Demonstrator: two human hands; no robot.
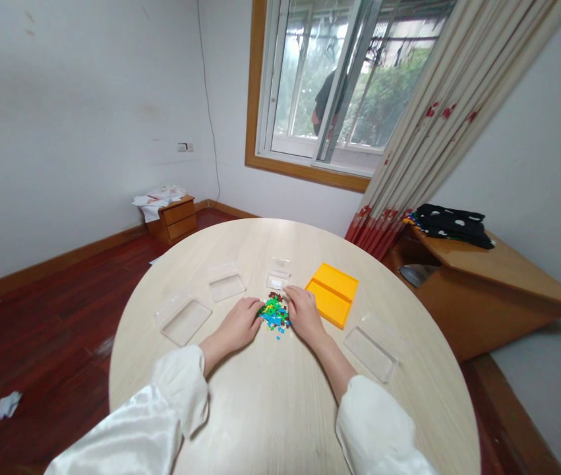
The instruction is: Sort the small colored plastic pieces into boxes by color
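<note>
A small heap of tiny toy bricks [275, 316] in green, blue, yellow, brown and white lies on the round table [265, 409]. Cupped against its left edge is my left hand [243, 322], with curved fingers touching the bricks. My right hand [304, 311] rests along the right edge, its fingers stretched forward and a little bent. The hands stand apart with the heap between them, and neither visibly holds a brick. Just beyond the heap sits a small clear box [277, 280] with its lid raised, close to my right fingertips.
Right of my right hand lies a yellow divided tray [332, 294]. Open clear boxes stand at the left [186, 322], back left [227, 287] and right [370, 353]. A wooden cabinet [463, 290] with a black cloth [453, 224] is beyond the table's right edge.
</note>
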